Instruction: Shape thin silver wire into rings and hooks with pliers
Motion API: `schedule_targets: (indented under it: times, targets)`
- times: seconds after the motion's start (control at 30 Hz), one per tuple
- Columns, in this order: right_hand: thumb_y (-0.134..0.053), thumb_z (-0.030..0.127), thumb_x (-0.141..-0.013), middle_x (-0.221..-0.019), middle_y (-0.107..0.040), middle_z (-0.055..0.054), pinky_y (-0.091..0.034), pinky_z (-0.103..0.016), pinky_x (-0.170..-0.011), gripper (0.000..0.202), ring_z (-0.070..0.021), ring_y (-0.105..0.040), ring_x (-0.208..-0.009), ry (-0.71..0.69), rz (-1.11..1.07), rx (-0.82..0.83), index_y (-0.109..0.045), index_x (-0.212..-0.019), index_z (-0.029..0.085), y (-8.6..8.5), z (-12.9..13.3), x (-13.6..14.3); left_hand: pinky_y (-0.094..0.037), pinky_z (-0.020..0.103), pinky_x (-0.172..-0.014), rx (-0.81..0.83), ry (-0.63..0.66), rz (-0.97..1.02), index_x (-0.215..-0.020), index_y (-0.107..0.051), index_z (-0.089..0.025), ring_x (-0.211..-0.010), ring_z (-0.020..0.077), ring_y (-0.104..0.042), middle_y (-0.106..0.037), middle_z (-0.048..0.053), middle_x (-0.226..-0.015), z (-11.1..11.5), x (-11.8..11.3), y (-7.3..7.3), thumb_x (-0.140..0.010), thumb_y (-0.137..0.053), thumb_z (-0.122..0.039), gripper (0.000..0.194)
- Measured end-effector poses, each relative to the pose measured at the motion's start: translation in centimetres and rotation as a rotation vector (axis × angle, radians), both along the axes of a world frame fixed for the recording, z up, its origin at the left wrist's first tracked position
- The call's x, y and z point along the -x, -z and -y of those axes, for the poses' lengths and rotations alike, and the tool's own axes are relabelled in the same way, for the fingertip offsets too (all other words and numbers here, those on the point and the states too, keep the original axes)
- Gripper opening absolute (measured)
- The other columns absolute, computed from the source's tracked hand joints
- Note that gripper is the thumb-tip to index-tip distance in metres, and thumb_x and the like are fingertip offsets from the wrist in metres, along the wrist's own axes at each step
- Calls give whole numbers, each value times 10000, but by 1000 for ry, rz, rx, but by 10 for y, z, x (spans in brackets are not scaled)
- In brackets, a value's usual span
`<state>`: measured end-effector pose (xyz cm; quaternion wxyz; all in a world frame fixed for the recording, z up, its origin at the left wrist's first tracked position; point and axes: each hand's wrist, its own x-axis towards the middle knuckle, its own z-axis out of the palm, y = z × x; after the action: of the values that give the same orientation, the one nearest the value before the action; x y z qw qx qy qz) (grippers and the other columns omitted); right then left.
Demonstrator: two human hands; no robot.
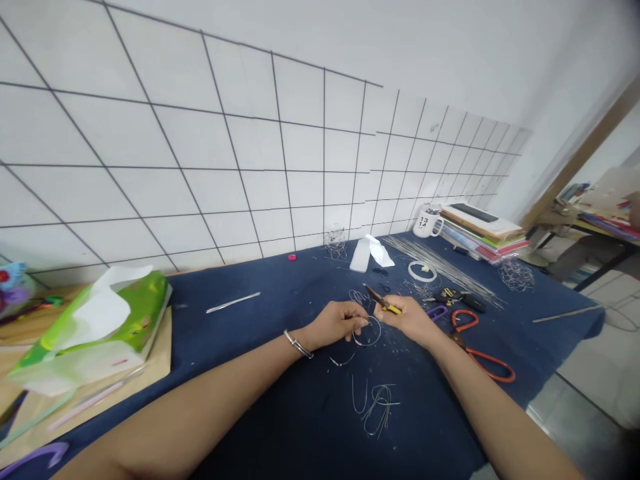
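My left hand (340,323), a silver bangle at its wrist, pinches a thin wire ring (379,331) near the centre of the dark blue cloth. Closed round the yellow handles of a pair of pliers (387,305) is my right hand (407,319), just right of the ring. The pliers' jaws point up and left, apart from my left fingers. A thin curved wire (342,364) lies below my left hand. Nearer to me rest several bent wires (381,408). Behind the hands is a small wire coil (359,298).
Orange-handled shears (493,365), purple-handled scissors (437,313) and black pliers (460,299) lie to the right. Behind them are long straight wires (450,270), a white mug (426,221) and stacked books (483,233). A green tissue pack (145,313) stands at the left.
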<state>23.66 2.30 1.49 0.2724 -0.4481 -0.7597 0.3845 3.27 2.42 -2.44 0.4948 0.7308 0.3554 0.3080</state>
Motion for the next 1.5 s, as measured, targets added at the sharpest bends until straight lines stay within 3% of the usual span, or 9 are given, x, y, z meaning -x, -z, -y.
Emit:
schedule_targets:
  times: [0.23, 0.5, 0.77, 1.0, 1.27, 1.5]
  targets:
    - [-546, 303, -727, -619, -422, 45, -300, -201, -564, 150, -82, -374, -586, -118, -19, 78, -558, -735, 153, -1, 3, 0, -410, 171, -448, 60, 69, 103, -835, -483, -131, -458, 65, -520, -591, 6, -633, 0, 0, -1, -764, -551, -339, 230]
    - [-552, 310, -719, -644, -461, 38, -307, -207, -581, 153, -92, -397, -607, -44, -30, 27, -565, -744, 159, -2, 0, -5, -407, 173, -452, 80, 106, 88, -790, -471, -127, -469, 72, -534, -595, 12, -628, 3, 1, -4, -752, -566, -334, 230]
    - [-558, 350, -717, -615, -422, 44, -304, -203, -557, 195, -85, -373, -574, -148, -11, 101, -568, -739, 156, -1, 2, -3, -419, 177, -455, 94, 143, 134, -791, -453, -127, -476, 76, -544, -597, 15, -633, 2, 1, -4, -751, -572, -338, 245]
    - [-582, 355, -706, -632, -447, 35, -313, -214, -594, 207, -92, -390, -605, -144, -140, 126, -573, -731, 150, -5, 6, 0, -448, 204, -466, 135, 184, 162, -873, -466, -121, -478, 90, -560, -601, 17, -634, -1, 1, 0, -757, -571, -343, 271]
    - [-614, 369, -677, -660, -479, 14, -327, -222, -603, 244, -100, -409, -623, -110, -260, 148, -580, -740, 136, 2, 5, 4, -459, 206, -483, 201, 193, 179, -906, -499, -101, -488, 86, -561, -599, 25, -635, -2, 3, -3, -757, -568, -374, 318]
    - [-590, 332, -698, -673, -494, 16, -339, -225, -618, 196, -107, -430, -649, -107, -159, 89, -591, -769, 149, 1, 1, -2, -456, 197, -474, 220, 196, 190, -878, -487, -105, -481, 80, -553, -591, 18, -628, -2, 3, -3, -754, -576, -357, 295]
